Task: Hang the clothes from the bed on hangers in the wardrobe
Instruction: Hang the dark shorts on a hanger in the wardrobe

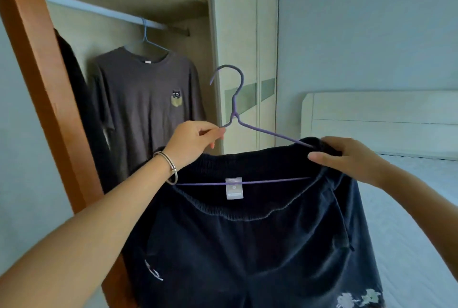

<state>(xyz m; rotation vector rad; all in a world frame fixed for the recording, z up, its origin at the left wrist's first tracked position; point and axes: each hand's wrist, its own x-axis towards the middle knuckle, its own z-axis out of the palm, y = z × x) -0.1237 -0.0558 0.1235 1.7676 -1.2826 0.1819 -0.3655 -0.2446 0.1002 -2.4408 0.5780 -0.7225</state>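
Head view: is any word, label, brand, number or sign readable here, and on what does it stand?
None reads.
White tag inside the waistband of the dark shorts: print too blurred.
White mark low on the shorts: illegible.
Small neck label on the grey T-shirt: too small.
Owl patch on its chest: picture only.

Free rail point(171, 26) beside grey T-shirt point(146, 99)
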